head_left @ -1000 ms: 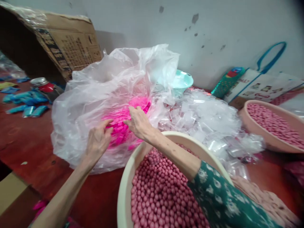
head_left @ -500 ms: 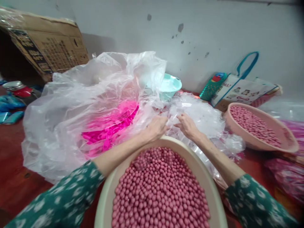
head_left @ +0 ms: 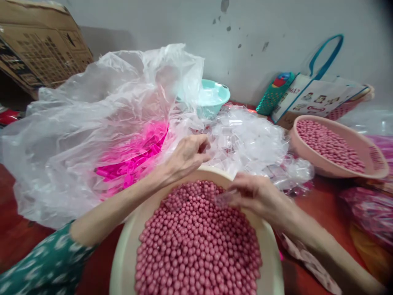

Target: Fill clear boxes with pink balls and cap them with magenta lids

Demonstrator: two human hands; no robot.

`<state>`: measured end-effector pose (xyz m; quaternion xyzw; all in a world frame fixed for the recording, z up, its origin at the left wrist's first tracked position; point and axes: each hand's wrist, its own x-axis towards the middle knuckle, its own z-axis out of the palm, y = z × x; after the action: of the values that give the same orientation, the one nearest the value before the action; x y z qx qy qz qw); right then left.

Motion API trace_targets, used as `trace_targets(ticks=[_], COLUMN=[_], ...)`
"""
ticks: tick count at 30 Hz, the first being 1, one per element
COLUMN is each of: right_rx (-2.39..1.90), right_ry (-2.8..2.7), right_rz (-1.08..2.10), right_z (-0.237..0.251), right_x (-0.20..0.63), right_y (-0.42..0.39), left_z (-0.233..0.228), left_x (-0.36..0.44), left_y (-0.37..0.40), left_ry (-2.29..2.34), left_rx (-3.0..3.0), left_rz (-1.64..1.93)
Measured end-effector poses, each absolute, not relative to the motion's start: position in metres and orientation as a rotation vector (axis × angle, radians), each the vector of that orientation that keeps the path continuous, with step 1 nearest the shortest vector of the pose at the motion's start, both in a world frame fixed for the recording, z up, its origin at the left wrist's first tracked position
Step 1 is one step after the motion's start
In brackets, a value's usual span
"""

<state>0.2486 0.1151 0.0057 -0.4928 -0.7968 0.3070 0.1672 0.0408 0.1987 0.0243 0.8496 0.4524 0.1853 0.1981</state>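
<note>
A large cream tub [head_left: 118, 262] in front of me holds a heap of round dusky-pink beads [head_left: 196, 246]. My right hand [head_left: 254, 194], slightly blurred, is over the right far part of the tub. Between its thumb and fingers is a small clear plastic container [head_left: 225, 198], just above the beads; its exact shape is hard to make out. Above the tub's far rim is my left hand [head_left: 190, 151], fingers bent and a gap between thumb and forefinger, nothing visible in it. Beyond it lies a pile of clear plastic pieces [head_left: 245, 135].
At the left, a big translucent bag [head_left: 70, 123] has bright pink plastic pieces [head_left: 135, 159] in it. A mint basin [head_left: 215, 96] stands behind. To the right are a pink basket [head_left: 319, 164] of beads and a printed tote bag [head_left: 319, 96]. A cardboard box [head_left: 46, 45] stands far left.
My right hand has come back from the clear pile to over the beads, bringing a small clear plastic container. My left hand has shifted slightly left. The view has turned a little.
</note>
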Motion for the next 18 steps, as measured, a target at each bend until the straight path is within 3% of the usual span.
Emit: trace_targets(ticks=[4, 7, 9, 12, 18], right_rx=[-1.437, -1.558, -1.593, -1.442, -1.426], right_ry=[-2.504, -2.657, -2.629, -2.544, -2.162], right_rz=[0.642, 0.250, 0.175, 0.306, 1.132], right_z=[-0.015, -0.037, -0.049, -0.057, -0.055], right_x=[0.231, 0.212, 0.202, 0.200, 0.209], right_y=[0.065, 0.043, 0.030, 0.018, 0.043], left_z=[0.030, 0.012, -0.003, -0.015, -0.019], left_x=[-0.012, -0.046, -0.055, -0.051, -0.031], left_y=[0.127, 0.072, 0.050, 0.042, 0.057], left_ry=[1.170, 1.076, 1.036, 0.966, 0.827], left_rx=[2.436, 2.449, 2.430, 2.420, 2.411], left_rz=[0.249, 0.230, 0.220, 0.213, 0.182])
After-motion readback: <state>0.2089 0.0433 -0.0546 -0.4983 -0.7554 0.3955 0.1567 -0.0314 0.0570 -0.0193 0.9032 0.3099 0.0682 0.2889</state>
